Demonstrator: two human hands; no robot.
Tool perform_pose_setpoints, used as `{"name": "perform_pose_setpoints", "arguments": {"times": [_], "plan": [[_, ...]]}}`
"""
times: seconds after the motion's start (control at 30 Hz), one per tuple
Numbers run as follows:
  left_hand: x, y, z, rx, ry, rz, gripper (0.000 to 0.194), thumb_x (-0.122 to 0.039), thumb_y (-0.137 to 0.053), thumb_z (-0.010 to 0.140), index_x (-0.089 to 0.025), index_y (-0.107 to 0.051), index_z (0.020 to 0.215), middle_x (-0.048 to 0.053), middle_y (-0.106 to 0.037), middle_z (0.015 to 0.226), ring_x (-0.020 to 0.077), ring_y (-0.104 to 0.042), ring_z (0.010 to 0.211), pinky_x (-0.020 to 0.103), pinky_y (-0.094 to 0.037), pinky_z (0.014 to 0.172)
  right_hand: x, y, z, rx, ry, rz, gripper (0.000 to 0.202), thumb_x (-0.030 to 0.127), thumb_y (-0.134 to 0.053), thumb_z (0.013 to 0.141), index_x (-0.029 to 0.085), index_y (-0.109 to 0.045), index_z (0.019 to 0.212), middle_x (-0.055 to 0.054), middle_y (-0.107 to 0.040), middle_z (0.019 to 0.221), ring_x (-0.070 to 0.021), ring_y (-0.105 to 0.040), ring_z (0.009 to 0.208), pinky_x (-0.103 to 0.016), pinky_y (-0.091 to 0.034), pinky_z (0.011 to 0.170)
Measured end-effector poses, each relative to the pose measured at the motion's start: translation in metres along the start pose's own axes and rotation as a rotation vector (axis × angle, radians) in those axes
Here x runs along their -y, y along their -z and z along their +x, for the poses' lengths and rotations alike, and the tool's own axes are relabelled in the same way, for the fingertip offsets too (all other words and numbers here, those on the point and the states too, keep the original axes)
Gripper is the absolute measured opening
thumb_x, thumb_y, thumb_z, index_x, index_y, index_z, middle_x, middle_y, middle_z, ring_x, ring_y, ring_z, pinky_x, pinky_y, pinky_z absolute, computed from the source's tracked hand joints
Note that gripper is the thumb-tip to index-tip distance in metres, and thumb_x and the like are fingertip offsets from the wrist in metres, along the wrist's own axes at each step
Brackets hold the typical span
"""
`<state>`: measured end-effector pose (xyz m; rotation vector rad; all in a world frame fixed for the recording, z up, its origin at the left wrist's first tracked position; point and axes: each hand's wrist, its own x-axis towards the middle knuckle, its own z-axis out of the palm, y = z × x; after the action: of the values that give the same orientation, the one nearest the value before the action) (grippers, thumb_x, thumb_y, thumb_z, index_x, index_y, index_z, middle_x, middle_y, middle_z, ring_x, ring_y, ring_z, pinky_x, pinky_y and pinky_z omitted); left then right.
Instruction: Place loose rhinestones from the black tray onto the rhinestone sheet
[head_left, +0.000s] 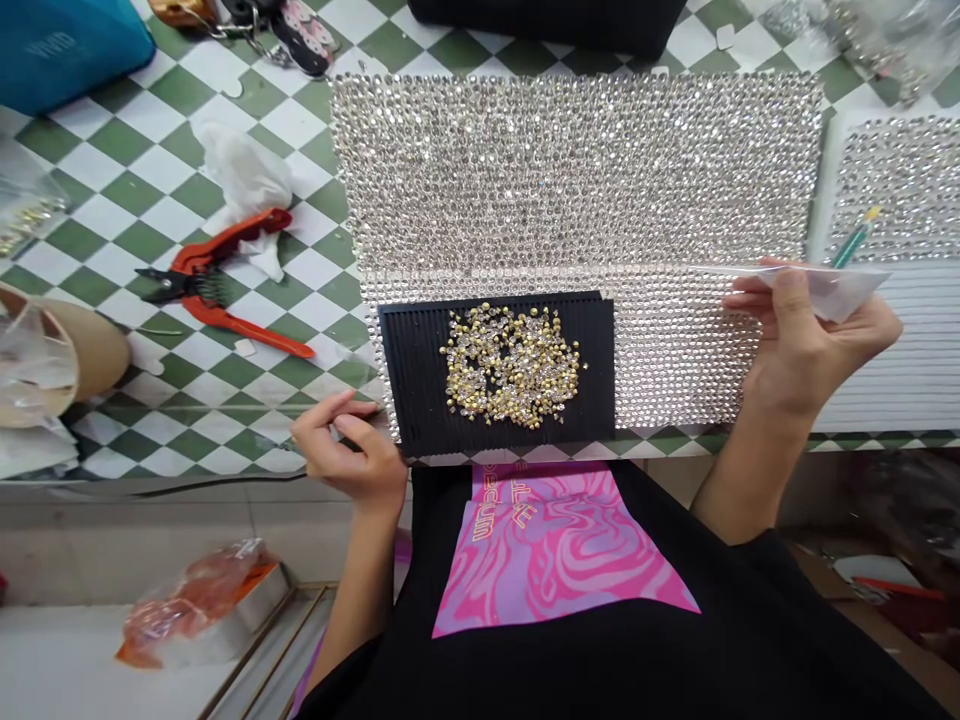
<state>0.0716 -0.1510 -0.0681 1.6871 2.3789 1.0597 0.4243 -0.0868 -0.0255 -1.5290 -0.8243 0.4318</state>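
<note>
My right hand point(806, 345) is closed on a clear plastic film point(844, 290), above the right part of a large sheet of sparkling rhinestones point(577, 170). A thin pale line of the film seems to stretch left across the stones. Beside the left edge of a black ribbed tray point(420, 400), my left hand point(349, 445) has its fingers curled in. Whatever is between them, perhaps something transparent, I cannot make out. The tray lies on the lower part of the sheet and holds a pile of loose gold and clear rhinestones point(517, 370).
Red-handled pliers point(225, 285) and crumpled white tissue point(244, 170) lie left on the checkered tabletop point(172, 420). A round tub point(82, 345) stands at the far left. On the right are a white ribbed board point(885, 330) with stones and a green pen point(853, 243).
</note>
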Motion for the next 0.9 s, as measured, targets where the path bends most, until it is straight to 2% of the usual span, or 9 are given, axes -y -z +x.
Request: {"name": "perform_pose_setpoints", "arguments": {"times": [0.2, 0.43, 0.9], "plan": [[-0.001, 0.001, 0.001, 0.034, 0.041, 0.047, 0.022, -0.026, -0.037, 0.092, -0.020, -0.058, 0.097, 0.004, -0.059, 0.076, 0.0188, -0.064, 0.075, 0.039, -0.053, 0.083, 0.001, 0.006, 0.001, -0.016, 0.028, -0.076, 0.017, 0.031, -0.073, 0.081, 0.015, -0.073, 0.077, -0.001, -0.067, 0.065, -0.0150, -0.067, 0.056, -0.032, -0.059, 0.052], [0.002, 0.000, -0.001, 0.026, 0.025, 0.009, 0.020, -0.025, -0.038, 0.093, -0.020, -0.057, 0.097, 0.005, -0.060, 0.076, 0.0201, -0.063, 0.074, 0.041, -0.053, 0.083, 0.003, 0.008, 0.000, 0.049, -0.010, -0.145, 0.008, 0.034, -0.069, 0.082, 0.032, -0.073, 0.075, 0.004, -0.067, 0.072, -0.0155, -0.069, 0.065, -0.036, -0.062, 0.058], [0.002, 0.003, 0.000, 0.050, 0.022, 0.041, 0.021, -0.023, -0.037, 0.094, -0.024, -0.057, 0.099, 0.005, -0.063, 0.078, 0.0200, -0.067, 0.075, 0.043, -0.056, 0.082, 0.000, 0.014, 0.001, 0.037, -0.005, -0.141, 0.008, 0.031, -0.069, 0.083, 0.031, -0.076, 0.079, 0.002, -0.069, 0.071, -0.0166, -0.067, 0.060, -0.038, -0.060, 0.058]]}}
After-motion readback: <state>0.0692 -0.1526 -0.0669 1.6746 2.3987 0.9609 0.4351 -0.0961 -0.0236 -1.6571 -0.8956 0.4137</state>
